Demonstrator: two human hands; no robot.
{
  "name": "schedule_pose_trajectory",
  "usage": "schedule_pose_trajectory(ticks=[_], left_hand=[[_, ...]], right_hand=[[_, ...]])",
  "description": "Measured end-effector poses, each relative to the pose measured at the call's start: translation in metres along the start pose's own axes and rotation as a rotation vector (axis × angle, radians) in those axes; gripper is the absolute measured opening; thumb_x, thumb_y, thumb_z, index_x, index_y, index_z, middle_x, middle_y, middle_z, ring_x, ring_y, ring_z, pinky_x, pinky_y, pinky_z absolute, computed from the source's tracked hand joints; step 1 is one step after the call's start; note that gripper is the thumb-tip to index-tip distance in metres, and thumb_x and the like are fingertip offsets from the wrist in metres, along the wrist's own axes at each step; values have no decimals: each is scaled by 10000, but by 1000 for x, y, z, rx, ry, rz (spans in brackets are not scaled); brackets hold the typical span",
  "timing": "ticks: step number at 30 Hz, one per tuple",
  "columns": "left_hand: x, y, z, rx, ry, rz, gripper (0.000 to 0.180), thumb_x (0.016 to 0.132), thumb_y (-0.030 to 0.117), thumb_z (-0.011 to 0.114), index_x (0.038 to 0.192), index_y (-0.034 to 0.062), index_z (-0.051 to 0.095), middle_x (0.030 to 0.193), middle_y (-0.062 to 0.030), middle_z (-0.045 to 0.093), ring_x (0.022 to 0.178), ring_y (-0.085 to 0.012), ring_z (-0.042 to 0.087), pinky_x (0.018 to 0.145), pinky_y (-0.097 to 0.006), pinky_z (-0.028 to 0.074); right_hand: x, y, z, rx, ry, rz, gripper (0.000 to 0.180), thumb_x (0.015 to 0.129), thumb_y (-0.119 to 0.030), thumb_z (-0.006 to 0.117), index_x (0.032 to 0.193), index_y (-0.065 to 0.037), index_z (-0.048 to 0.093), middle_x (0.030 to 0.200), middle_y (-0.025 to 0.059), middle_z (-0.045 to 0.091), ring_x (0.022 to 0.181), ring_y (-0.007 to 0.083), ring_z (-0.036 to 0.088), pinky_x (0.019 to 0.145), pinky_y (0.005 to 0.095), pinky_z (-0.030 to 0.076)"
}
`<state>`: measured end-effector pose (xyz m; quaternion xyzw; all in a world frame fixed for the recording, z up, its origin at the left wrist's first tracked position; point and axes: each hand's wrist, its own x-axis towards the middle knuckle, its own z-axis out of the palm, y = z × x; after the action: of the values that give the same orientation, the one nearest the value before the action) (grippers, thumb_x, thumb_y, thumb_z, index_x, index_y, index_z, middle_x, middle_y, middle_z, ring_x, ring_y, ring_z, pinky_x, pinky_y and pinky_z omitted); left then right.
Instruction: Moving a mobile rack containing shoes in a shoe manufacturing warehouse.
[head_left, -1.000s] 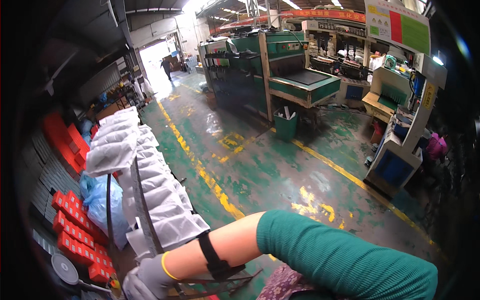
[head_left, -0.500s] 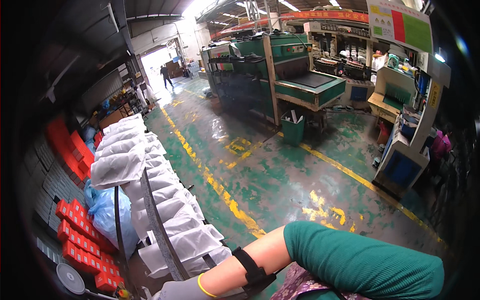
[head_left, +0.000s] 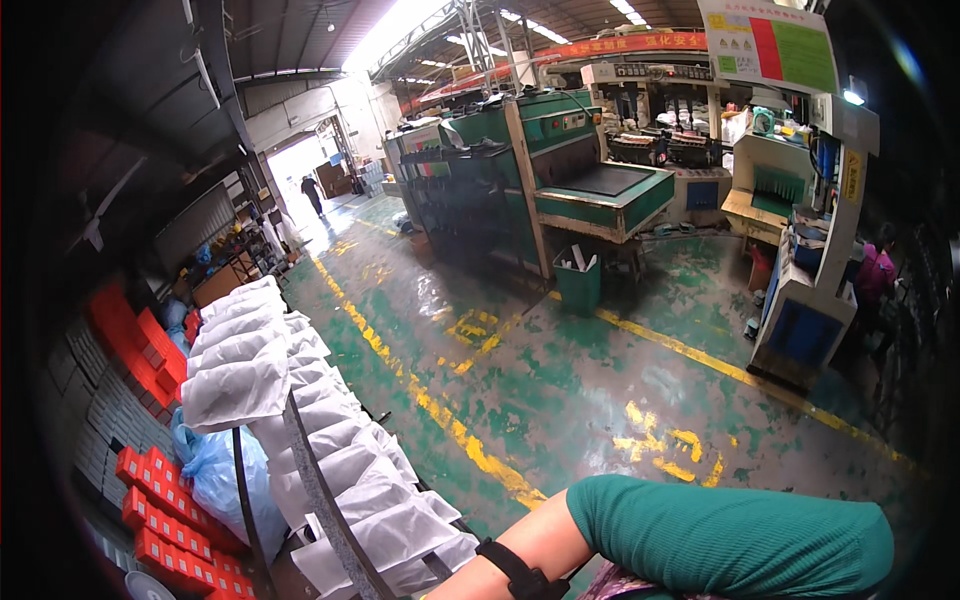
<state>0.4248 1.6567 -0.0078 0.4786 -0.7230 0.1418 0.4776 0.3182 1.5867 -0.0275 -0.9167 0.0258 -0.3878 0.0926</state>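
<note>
Room to move: green floor (head_left: 570, 400) spans from the left rack's metal rail (head_left: 322, 490) to the far green machine (head_left: 470, 190). White packets (head_left: 378, 490) line the rack, just left of the right forearm (head_left: 548, 535). Hands out of view; can't tell grip.

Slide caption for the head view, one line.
Green-sleeved arm with black strap near rows of white wrapping; green machine across the floor.

The gray-gloved one of the hands has slipped out of view below.
</note>
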Motion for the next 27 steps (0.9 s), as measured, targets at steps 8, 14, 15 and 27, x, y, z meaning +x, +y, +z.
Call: schedule_pose_trajectory(ticks=[8, 14, 15, 27], left_hand=[[13, 0, -2, -19, -79, -10, 336, 934, 209, 443, 903, -17, 690, 872, -216, 666, 860, -399, 606, 808, -463, 452], [14, -1, 1, -33, -60, -6, 334, 929, 211, 439, 916, 2, 699, 873, -202, 670, 867, -391, 608, 804, -465, 451], [15, 0, 0, -41, -82, -22, 334, 931, 211, 438, 915, 3, 699, 870, -198, 670, 860, -390, 608, 801, -465, 451], [17, 2, 3, -85, -120, -50, 313, 917, 200, 451, 909, 9, 698, 860, -193, 666, 833, -383, 610, 780, -459, 453]], right_hand=[[3, -15, -39, 112, -234, 174, 232, 834, -257, 591, 1009, -113, 643, 972, 87, 640, 870, 258, 629, 721, 354, 531], [2, -10, -30, 32, -208, 142, 199, 837, -258, 579, 955, -112, 647, 896, 75, 646, 799, 257, 633, 668, 355, 530], [2, -9, -30, 6, -212, 135, 196, 838, -255, 577, 950, -110, 646, 887, 75, 644, 806, 255, 631, 676, 354, 528], [6, -21, -44, 230, -261, 368, 225, 834, -318, 577, 942, -133, 646, 897, 94, 648, 833, 273, 629, 730, 375, 518]])
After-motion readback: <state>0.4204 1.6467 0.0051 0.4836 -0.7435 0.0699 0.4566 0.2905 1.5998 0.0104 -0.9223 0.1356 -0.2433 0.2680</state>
